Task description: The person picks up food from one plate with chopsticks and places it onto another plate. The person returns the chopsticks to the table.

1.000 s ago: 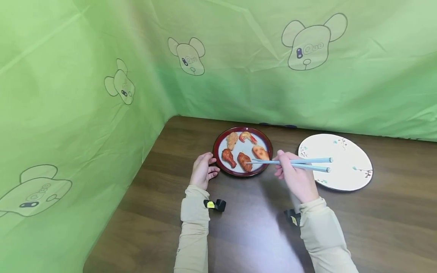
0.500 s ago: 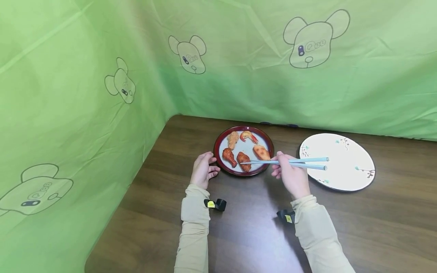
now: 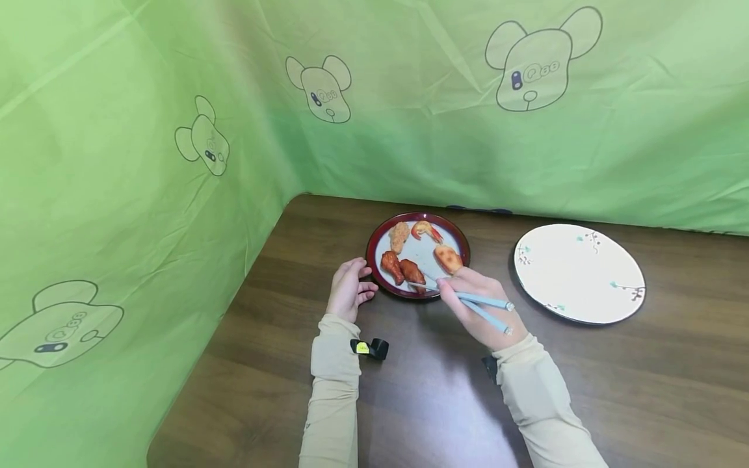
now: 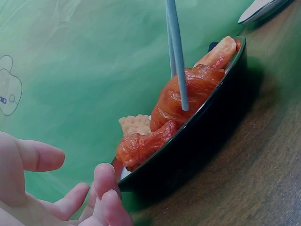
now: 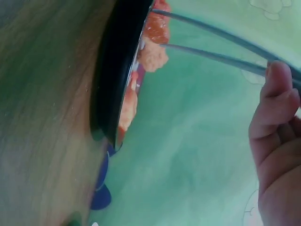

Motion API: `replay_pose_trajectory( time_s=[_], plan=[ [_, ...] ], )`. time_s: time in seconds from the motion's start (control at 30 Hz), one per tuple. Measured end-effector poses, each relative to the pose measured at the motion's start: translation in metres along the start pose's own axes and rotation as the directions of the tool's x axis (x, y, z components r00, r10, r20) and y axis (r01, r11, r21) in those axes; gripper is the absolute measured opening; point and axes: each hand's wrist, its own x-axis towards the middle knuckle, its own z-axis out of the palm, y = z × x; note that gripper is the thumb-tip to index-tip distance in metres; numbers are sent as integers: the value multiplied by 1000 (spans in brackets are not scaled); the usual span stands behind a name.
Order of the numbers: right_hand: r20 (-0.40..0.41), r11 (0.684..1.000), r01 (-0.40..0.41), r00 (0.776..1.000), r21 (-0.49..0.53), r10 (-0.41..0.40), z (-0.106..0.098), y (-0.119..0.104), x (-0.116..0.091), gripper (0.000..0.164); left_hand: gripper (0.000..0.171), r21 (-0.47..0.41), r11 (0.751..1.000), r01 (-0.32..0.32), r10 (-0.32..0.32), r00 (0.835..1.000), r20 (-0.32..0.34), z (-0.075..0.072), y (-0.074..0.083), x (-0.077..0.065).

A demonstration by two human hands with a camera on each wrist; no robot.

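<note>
1. On the desk (image 3: 281,364), a red-rimmed plate (image 3: 426,256) holds a chicken wing (image 3: 412,273), a drumstick (image 3: 391,267), a crumbed fried piece (image 3: 399,238), a shrimp (image 3: 426,231) and a toasted slice (image 3: 448,259).
2. The right hand (image 3: 476,285) pinches blue chopsticks (image 3: 484,300), with their tips at the wing.
3. The left hand (image 3: 348,289) is loosely spread and grips nothing, fingertips at the plate's left edge.
4. Off to the right lies a white plate (image 3: 579,273) with twig drawings.
</note>
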Motion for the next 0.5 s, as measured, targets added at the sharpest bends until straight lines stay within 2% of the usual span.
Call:
replay_pose_trajectory(
  time_s=[0.07,0.17,0.27,0.3,0.4,0.5],
  plan=[
    [-30,998,-60,998,-21,60,-1,0,0,29,42,-3,1000,-1,1,1000,-4,-1,-3,3],
    [-74,985,-173,982,-7,173,-2,1,-1,30,41,-5,1000,-2,2,1000,-10,0,-3,4],
    [-73,973,-230,970,18,231,-3,2,-1,32,40,-6,1000,-4,4,1000,-14,0,-3,4],
    [-65,973,-230,971,30,231,-3,2,-1,32,40,-6,1000,-4,4,1000,-15,0,-4,4],
    [-33,986,-165,986,39,166,-4,3,0,31,39,-7,1000,-4,4,1000,-17,0,-4,5],
    [-13,998,-48,999,44,48,-4,1,1,27,38,-6,1000,-5,5,1000,-20,0,-4,5]
  ],
)
